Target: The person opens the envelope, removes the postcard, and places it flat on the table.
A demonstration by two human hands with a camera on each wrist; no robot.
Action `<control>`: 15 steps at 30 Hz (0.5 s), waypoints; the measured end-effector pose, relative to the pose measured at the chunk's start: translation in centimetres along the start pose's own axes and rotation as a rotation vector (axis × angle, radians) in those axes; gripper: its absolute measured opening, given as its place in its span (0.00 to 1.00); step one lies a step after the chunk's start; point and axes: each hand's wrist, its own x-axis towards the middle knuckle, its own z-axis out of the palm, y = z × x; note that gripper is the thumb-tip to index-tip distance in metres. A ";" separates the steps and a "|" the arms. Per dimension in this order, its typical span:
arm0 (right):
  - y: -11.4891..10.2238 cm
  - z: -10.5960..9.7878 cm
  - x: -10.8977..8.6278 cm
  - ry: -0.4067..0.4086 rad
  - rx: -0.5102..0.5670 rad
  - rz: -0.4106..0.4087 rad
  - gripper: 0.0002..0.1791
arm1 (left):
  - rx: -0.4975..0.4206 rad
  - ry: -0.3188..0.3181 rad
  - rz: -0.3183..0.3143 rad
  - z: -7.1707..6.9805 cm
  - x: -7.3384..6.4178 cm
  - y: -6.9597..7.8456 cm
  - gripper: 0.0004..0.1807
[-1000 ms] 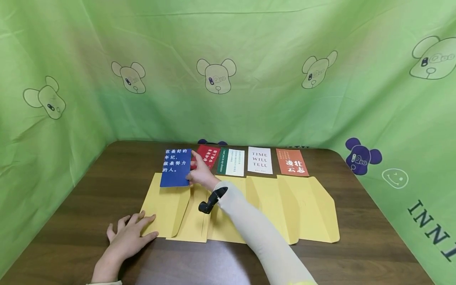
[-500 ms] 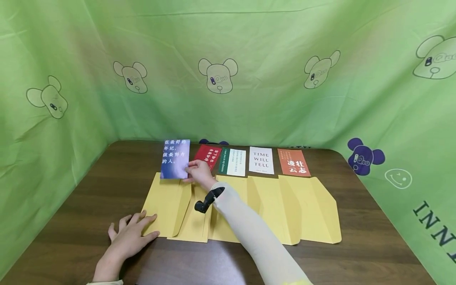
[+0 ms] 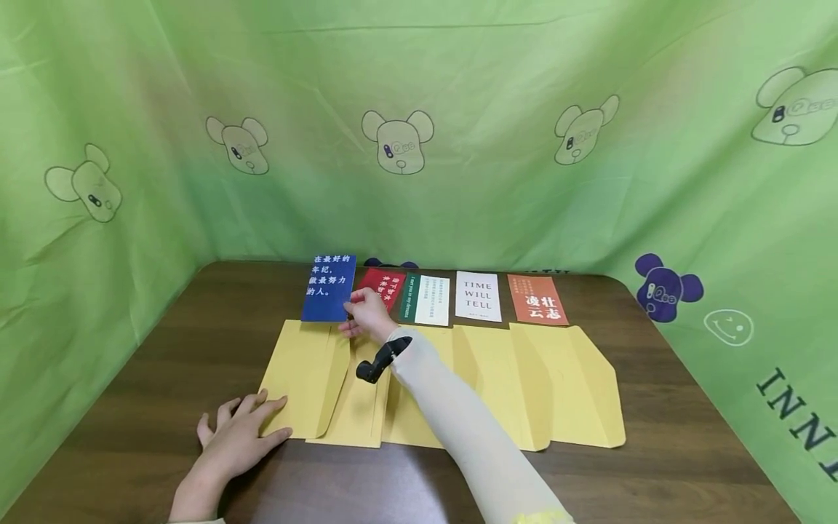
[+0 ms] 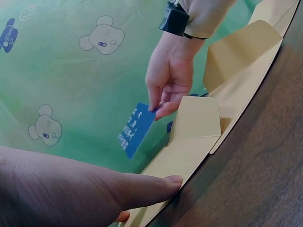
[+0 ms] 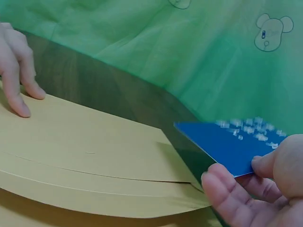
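In the head view my right hand point(image 3: 369, 314) pinches a blue card point(image 3: 327, 290) with white lettering by its lower right corner. The right wrist view shows the thumb on top of the card point(image 5: 213, 142) and fingers beneath, the card raised above the table. My left hand point(image 3: 241, 434), fingers spread, rests on the lower left edge of the leftmost yellow envelope point(image 3: 297, 375). That envelope's flap lies out to the right, over a second envelope point(image 3: 360, 407). The left wrist view has the left thumb point(image 4: 156, 187) along the envelope's near edge.
More yellow envelopes point(image 3: 576, 386) overlap in a row to the right. Behind them lie a red card point(image 3: 376, 284) partly covered by my right hand, a green-and-white card point(image 3: 428, 298), a white card point(image 3: 478, 297) and an orange card point(image 3: 538, 298). A green curtain point(image 3: 406, 211) hangs behind the table.
My right hand has carried the blue card away from over the leftmost envelope toward the table's back, then slightly right. The left hand has stayed on the envelope.
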 end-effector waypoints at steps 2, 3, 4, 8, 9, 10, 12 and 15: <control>0.0 0.0 0.3 -0.007 0.025 -0.003 0.12 | -0.006 0.001 -0.002 0.1 -0.1 -0.1 0.32; -0.1 -0.1 0.4 -0.008 0.032 -0.002 0.14 | -0.008 0.000 -0.002 0.2 -0.2 -0.2 0.32; -0.1 -0.1 0.5 -0.010 0.036 0.001 0.15 | -0.012 -0.002 -0.004 0.2 -0.3 -0.3 0.32; -0.3 -0.3 1.0 -0.023 0.016 0.018 0.18 | -0.026 -0.012 -0.008 0.4 -0.4 -0.4 0.33; -0.4 -0.5 1.1 -0.026 0.011 0.020 0.18 | -0.027 -0.012 -0.010 0.4 -0.4 -0.4 0.33; -0.5 -0.6 1.3 -0.031 0.005 0.020 0.18 | -0.028 -0.011 -0.011 0.4 -0.4 -0.4 0.33; -0.8 -0.8 1.5 -0.036 -0.006 0.020 0.19 | -0.024 -0.006 -0.007 0.4 -0.2 -0.4 0.33; -1.2 -1.2 1.7 -0.030 0.005 0.024 0.19 | -0.012 0.003 -0.003 0.4 0.0 -0.3 0.33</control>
